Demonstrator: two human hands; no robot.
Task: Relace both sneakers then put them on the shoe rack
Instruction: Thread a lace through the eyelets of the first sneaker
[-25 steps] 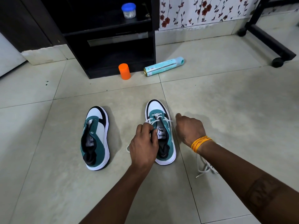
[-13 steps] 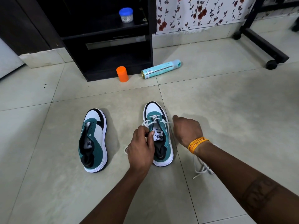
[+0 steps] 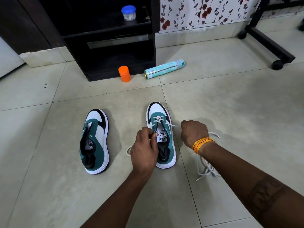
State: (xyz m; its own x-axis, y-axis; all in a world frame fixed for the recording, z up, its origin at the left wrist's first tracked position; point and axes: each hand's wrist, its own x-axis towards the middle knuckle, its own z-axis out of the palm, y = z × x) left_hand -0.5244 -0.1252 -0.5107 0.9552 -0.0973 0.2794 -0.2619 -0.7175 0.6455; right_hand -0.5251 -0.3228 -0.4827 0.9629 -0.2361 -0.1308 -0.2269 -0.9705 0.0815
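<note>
The left hand (image 3: 144, 150) rests against the left flank of the partly laced sneaker (image 3: 162, 137), fingers curled, thumb and forefinger pinching at the eyelet edge beside the tongue label; whether a lace end sits in that pinch cannot be told. The right hand (image 3: 193, 133) is positioned just right of the same sneaker, closed into a fist around the white lace (image 3: 171, 125), which runs taut from the upper eyelets to the fist. An orange thread band (image 3: 202, 143) circles the right wrist.

Reference landmark: the partly laced sneaker, upright on the tiled floor (image 3: 230, 112), toe pointing away from the person. Two or three lace crossings are visible near the toe end.

Nearer than the sneaker and to its right, a loose coil of white lace (image 3: 208, 170) lies on the floor, partly under the right forearm. A short loop of lace shows just left of the sneaker, behind the left hand.

Left of the sneaker, near but apart, the second sneaker (image 3: 94, 142) stands parallel, its eyelets without lace.

Beyond the sneaker, an orange container (image 3: 124, 74) stands upright, and a pale blue spray can (image 3: 164, 69) lies on its side just right of it. Behind both, the black shoe rack (image 3: 111, 38) stands against the wall; a blue-lidded jar (image 3: 128, 13) sits on its upper shelf.
</note>
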